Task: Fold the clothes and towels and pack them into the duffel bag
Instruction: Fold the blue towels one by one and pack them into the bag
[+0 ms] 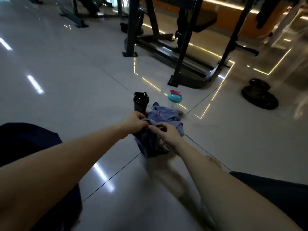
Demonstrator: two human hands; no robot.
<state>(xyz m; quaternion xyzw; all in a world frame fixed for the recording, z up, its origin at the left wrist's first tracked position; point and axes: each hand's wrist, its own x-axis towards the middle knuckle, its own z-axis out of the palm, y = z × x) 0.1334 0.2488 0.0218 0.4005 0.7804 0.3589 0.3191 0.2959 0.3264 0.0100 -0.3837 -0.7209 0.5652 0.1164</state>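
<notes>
head view: a blue-grey cloth (164,115) lies in a crumpled heap on the pale tiled floor (75,80), straight ahead of the person and between the two hands. it is soft and matte. a lighter blue part is bunched up at the far side, where a stitched edge shows, and a darker, shadowed part hangs toward the near side. its upper edge is lifted off the floor, while the rest drapes down onto the tiles. whether it is a shirt or a towel cannot be told, as the picture is a little blurred here.

the left hand (137,121) has its fingers curled and pinches the cloth's upper edge at the left. the right hand (167,133) pinches the same edge just beside it with thumb and forefinger, while its other fingers hang spread over the darker part of the cloth. the two hands nearly touch.

just behind the cloth on the left, a black bottle (140,104) stands upright, touching or almost touching the cloth. a clear bottle (174,99) with a teal lid and a pink cap stands upright behind the cloth to the right. farther off on the right, dark weight plates (260,97) lie on the floor. black machine frames (181,52) stand beyond them. dark shorts (26,144) show at both lower corners.
</notes>
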